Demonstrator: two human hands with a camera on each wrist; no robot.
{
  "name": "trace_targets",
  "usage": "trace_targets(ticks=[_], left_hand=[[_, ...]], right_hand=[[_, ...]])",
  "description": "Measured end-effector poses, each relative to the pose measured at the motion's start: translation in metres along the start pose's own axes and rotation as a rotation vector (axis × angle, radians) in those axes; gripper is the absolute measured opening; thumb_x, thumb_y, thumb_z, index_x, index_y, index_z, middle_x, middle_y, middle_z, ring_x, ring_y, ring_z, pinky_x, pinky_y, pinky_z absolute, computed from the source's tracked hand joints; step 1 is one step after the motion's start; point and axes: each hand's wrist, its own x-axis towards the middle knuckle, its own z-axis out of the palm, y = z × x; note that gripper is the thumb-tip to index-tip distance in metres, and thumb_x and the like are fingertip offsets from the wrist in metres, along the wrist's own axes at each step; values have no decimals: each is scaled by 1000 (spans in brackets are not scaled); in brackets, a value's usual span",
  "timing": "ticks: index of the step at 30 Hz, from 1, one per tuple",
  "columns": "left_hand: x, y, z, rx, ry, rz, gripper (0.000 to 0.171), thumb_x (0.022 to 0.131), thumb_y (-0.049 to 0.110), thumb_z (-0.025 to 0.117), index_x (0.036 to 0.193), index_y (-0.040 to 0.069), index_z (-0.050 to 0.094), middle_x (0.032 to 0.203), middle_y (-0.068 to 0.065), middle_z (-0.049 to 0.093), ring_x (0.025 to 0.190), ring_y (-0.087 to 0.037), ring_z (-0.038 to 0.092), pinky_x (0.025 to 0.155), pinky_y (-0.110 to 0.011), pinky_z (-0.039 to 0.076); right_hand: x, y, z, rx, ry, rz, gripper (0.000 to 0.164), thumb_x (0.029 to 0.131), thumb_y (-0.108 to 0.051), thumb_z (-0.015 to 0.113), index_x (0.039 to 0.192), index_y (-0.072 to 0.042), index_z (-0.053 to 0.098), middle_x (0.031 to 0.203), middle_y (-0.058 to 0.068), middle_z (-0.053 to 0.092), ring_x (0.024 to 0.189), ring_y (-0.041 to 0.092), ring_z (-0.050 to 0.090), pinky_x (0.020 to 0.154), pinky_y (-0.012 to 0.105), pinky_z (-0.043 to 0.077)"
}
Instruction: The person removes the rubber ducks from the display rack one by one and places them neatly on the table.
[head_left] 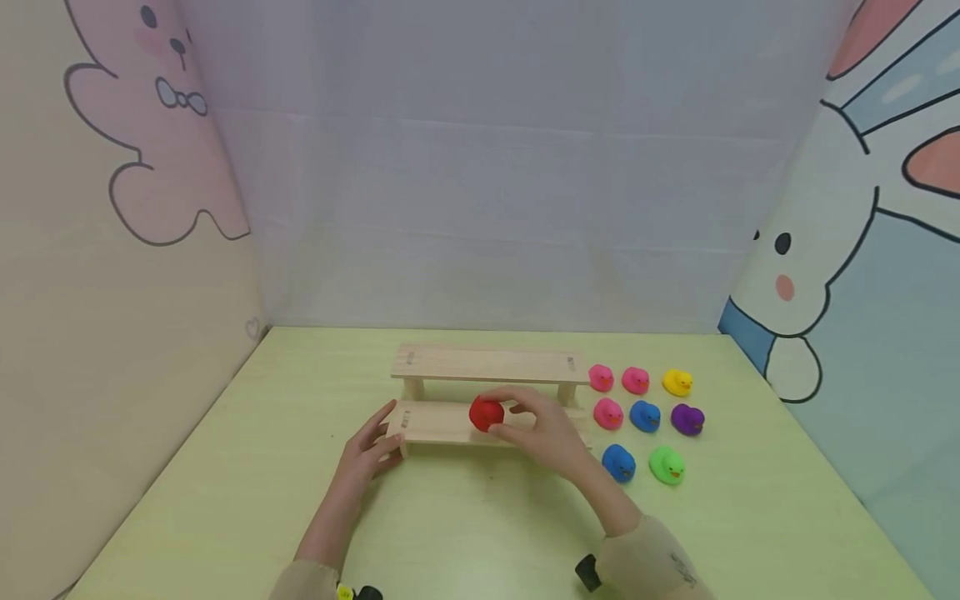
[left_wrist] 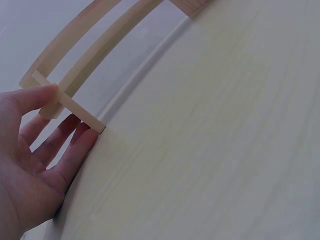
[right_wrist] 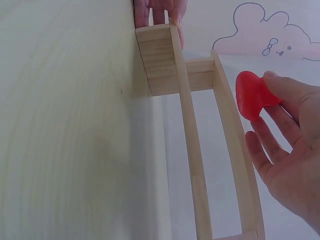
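A two-step wooden shelf (head_left: 435,423) stands in the middle of the table. My left hand (head_left: 366,454) grips its left end, with the thumb and fingers around the end of the lower board, as the left wrist view shows on the shelf (left_wrist: 82,67). A red rubber duck (head_left: 486,414) is pinched between the thumb and fingers of my right hand (head_left: 551,435), and overlaps the lower step in the head view. In the right wrist view the red duck (right_wrist: 250,95) appears beside the shelf's boards, its flat base showing.
Right of the shelf, several rubber ducks sit in loose rows: pink (head_left: 608,413), blue (head_left: 618,462), green (head_left: 667,465), purple (head_left: 687,419) and yellow (head_left: 677,382). The upper step (head_left: 487,364) rises behind the lower one. A pale curtain (head_left: 487,167) hangs behind the table.
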Motion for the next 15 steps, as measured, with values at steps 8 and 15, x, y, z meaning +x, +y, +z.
trace_targets(ticks=[8, 15], left_hand=[[-1, 1, 0, -2, 1, -4, 59, 96, 17, 62, 151, 27, 42, 141, -17, 53, 107, -12, 62, 92, -35, 57], [-1, 1, 0, 7, -2, -12, 59, 97, 17, 62, 151, 27, 41, 143, -17, 52, 109, -12, 62, 94, -37, 56]], right_hand=[[-13, 7, -15, -26, 23, 30, 38, 88, -19, 74, 125, -23, 66, 125, -2, 69, 115, 20, 62, 96, 46, 54], [-26, 12, -29, -32, 53, 137, 38, 87, -20, 75, 123, -28, 65, 123, -6, 68, 115, 20, 60, 97, 46, 53]])
